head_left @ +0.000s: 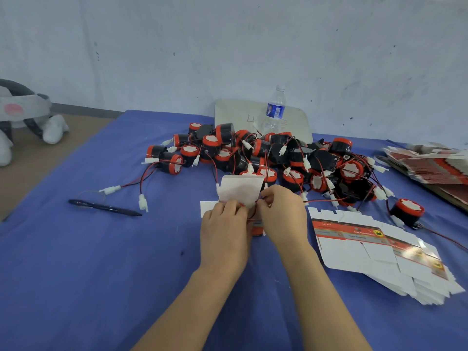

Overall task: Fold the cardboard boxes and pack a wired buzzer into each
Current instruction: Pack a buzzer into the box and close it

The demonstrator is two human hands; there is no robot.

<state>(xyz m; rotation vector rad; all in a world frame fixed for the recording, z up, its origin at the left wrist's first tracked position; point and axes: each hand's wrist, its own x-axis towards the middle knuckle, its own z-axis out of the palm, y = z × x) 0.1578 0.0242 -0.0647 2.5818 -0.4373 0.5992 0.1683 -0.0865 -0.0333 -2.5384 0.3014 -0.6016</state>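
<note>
Head view: the blue table (pixel 101 249) holds the buzzer pile (pixel 266 153) on its far side and flat boxes (pixel 367 249) near right, both in easy reach. At centre my left hand (pixel 224 224) and right hand (pixel 283 214) grip the half-folded box (pixel 240 190), its flap up, probably so the red wire (pixel 251 215) can tuck in

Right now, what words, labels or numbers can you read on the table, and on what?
"4": handwritten on the white board; further marks are hidden behind the bottle.
Bottle label: blue with a barcode, words too small to read.
Flat boxes: print and a yellow emblem on the red band, too blurred to read.
Held box: no legible print showing.
</note>
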